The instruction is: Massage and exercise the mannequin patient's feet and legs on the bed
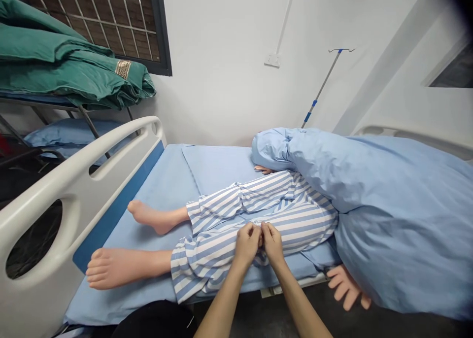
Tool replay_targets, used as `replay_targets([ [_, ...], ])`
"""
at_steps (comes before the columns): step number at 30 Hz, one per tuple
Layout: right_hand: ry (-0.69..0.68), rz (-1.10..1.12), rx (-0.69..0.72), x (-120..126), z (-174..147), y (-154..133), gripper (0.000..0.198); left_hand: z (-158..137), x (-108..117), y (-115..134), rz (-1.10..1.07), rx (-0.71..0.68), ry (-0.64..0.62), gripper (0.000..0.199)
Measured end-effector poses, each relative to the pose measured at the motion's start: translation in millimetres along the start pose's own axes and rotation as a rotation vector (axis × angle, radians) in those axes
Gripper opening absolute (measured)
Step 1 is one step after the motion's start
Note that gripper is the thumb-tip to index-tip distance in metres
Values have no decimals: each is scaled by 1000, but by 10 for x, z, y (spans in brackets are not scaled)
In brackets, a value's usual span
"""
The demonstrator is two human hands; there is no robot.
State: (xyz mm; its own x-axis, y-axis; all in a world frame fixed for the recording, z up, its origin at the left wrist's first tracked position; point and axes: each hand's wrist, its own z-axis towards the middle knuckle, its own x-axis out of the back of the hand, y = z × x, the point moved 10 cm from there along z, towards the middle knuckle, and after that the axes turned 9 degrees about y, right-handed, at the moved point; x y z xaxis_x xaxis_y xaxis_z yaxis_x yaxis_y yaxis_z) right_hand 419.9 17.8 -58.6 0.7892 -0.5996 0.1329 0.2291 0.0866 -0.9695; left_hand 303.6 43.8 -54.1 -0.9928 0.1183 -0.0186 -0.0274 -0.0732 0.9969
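A mannequin lies on the bed in blue-and-white striped pajama trousers [218, 249], its bare plastic feet [118, 269] toward the footboard. My left hand [247, 240] and my right hand [272, 240] are close together over the nearer trouser leg, around the knee. Both have their fingers curled in and closed, fingertips facing each other. Whatever they may pinch is hidden by the fingers. A light blue quilt [399, 200] covers the mannequin's upper body. One mannequin hand [347, 286] pokes out below the quilt over the bed's near edge; another [263, 169] shows at the far side.
The white footboard [84, 155] rises at the left. Behind it, green bedding [74, 67] is piled on a metal-framed bed. An IV pole [323, 89] stands by the wall beyond the bed, right of a wall socket [272, 60]. Light blue sheet [155, 180] covers the mattress.
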Motion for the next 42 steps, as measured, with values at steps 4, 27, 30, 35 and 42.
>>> replay_targets([
  [4,7,-104,114,166,117,-153,39,-83,-75,91,119,-99,-137,20],
  [27,-60,-293,182,-526,-301,-157,42,-37,2294,-14,531,-77,195,22],
  [30,-302,-136,169,-1188,-723,-446,41,-138,2257,71,669,-164,219,22],
  [35,-469,41,253,-1828,-1203,-1077,36,-313,2385,128,724,-189,331,16],
  [42,-424,7,173,-2119,-1322,-735,37,-475,2637,258,352,-18,560,21],
])
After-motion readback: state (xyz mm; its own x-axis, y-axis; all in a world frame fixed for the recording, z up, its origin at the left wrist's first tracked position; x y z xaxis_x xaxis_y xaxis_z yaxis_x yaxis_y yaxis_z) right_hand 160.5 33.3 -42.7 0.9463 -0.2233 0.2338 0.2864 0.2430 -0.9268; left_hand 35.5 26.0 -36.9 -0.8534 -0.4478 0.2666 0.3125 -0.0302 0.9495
